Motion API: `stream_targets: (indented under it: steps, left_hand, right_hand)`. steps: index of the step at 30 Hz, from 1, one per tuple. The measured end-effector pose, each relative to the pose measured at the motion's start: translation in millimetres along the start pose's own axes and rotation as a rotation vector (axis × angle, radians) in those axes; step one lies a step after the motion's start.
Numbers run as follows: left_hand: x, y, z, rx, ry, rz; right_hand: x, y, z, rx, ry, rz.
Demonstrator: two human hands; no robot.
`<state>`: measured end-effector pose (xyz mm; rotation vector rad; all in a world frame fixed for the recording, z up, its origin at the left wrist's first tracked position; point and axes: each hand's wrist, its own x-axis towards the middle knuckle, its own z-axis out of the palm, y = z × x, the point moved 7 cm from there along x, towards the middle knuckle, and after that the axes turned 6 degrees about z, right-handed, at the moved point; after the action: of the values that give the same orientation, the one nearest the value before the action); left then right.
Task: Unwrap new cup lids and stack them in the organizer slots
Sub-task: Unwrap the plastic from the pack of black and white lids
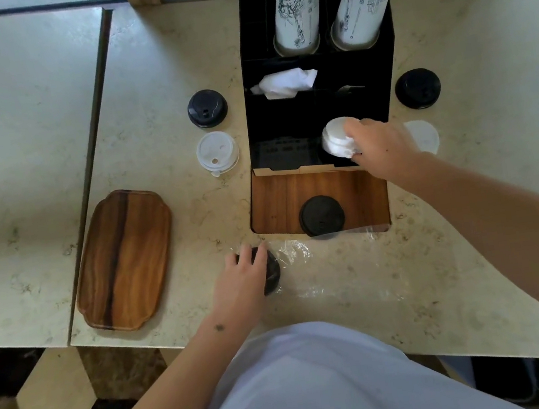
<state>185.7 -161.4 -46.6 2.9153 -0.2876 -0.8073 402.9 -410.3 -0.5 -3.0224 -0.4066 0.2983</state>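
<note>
My right hand point(381, 148) grips a short stack of white lids point(337, 139) and holds it over the front right slot of the black organizer point(386, 59). My left hand point(242, 277) rests on a stack of black lids point(272, 269) lying on the counter at the mouth of a clear plastic wrapper point(332, 265). Another black lid stack point(321, 214) sits in the wooden recess point(275, 203) in front of the organizer. Loose lids lie beside the organizer: a black lid point(207, 108) and a white lid point(217, 152) on the left, a black lid point(418, 88) and a white lid point(423, 136) on the right.
Two tall sleeves of paper cups point(297, 6) stand in the organizer's back slots. White napkins point(286, 84) stick out of a middle slot. A wooden tray point(125, 259) lies on the marble counter at the left. The counter's front edge runs close to my body.
</note>
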Motion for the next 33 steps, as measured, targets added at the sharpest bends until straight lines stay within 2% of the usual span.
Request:
stream_targets:
  steps: [7, 12, 15, 20, 23, 27, 31, 33]
  left_hand:
    - [-2, 1, -4, -0.003, 0.01, -0.004]
    - [-3, 1, -5, 0.001, 0.023, 0.004]
    - [-3, -1, -4, -0.008, 0.025, 0.016]
    - [-2, -2, -3, -0.016, 0.044, 0.035]
    - [-2, -3, -2, -0.028, 0.064, 0.049]
    - [-2, -6, -3, -0.096, 0.096, 0.072]
    - [-7, -10, -4, -0.214, 0.137, 0.08]
    - [-10, -10, -4, -0.253, 0.159, 0.09]
  right_hand:
    - [2, 4, 26, 0.031, -0.061, 0.056]
    - [-30, 11, 14, 0.287, 0.05, 0.152]
    - [-76, 12, 27, 0.486, 0.017, 0.251]
    - [-160, 29, 72, 0.469, -0.202, 0.478]
    - [-184, 27, 94, 0.491, -0.367, 0.525]
    - [-192, 4, 112, 0.991, -0.586, 0.676]
    - [-185, -39, 112, 1.425, -0.845, 0.6]
    - [-183, -58, 111, 1.515, -0.972, 0.557]
